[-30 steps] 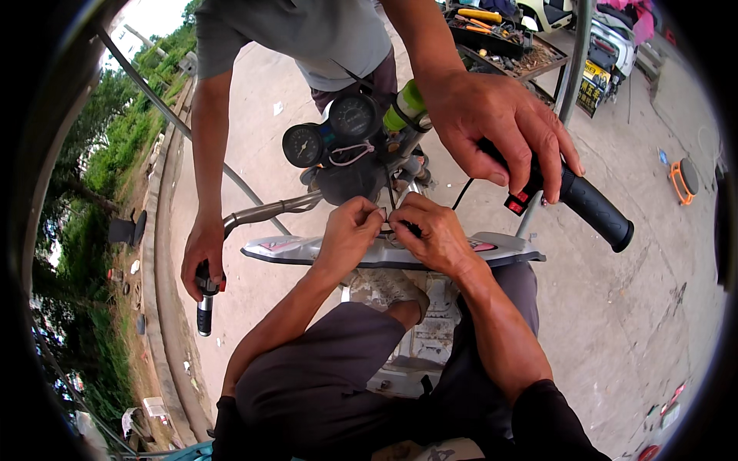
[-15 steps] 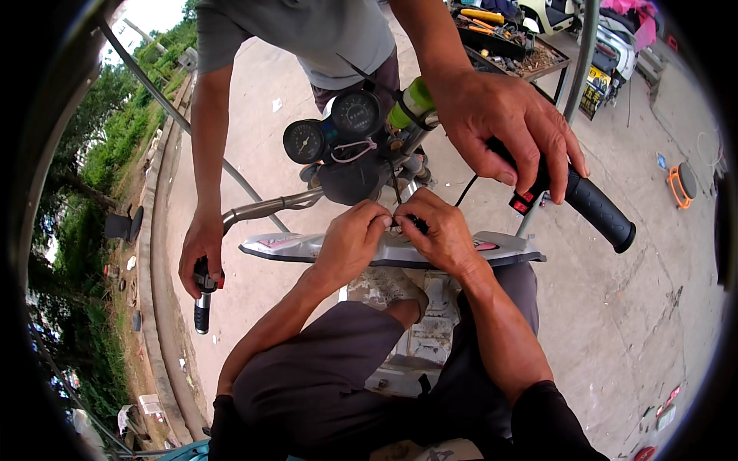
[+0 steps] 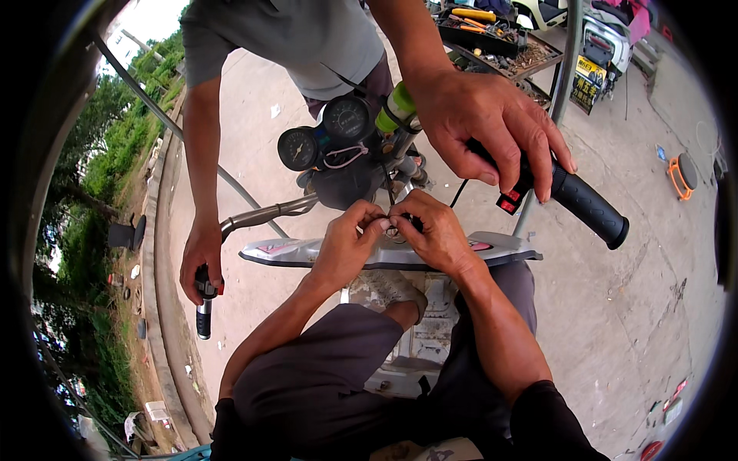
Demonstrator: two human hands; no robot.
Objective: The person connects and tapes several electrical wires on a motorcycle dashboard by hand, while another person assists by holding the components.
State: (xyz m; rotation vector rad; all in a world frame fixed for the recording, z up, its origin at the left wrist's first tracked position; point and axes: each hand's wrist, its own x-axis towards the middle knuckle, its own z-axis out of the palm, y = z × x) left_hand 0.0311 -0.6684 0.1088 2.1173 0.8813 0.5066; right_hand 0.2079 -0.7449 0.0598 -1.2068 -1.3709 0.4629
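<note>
My left hand (image 3: pixel 346 240) is closed, its thumb and forefinger pinched at the middle of a silver plastic cover (image 3: pixel 296 250) below the handlebar. What those fingertips hold is too small to make out. Right beside it, my right hand (image 3: pixel 437 232) pinches a black cable (image 3: pixel 388 183) that comes down from the gauges; a small dark part shows in its curled fingers. Both sets of fingertips nearly touch. Facing me, another person's hand (image 3: pixel 500 127) rests over the black right-hand grip (image 3: pixel 592 206), and that person's other hand (image 3: pixel 201 257) holds the left-hand control (image 3: pixel 204 292).
Two round gauges (image 3: pixel 346 119) stand above the bent metal handlebar tube (image 3: pixel 269 213). Metal frame poles (image 3: pixel 567 58) rise around me. At the far right are a tool tray (image 3: pixel 492 34) and an orange round object (image 3: pixel 682 175) on the concrete. A curb (image 3: pixel 157 307) and greenery run along the left.
The gauges and right-hand grip have shifted slightly left in view. My left forefinger is bent higher above the thumb; both hands stay together at the same spot.
</note>
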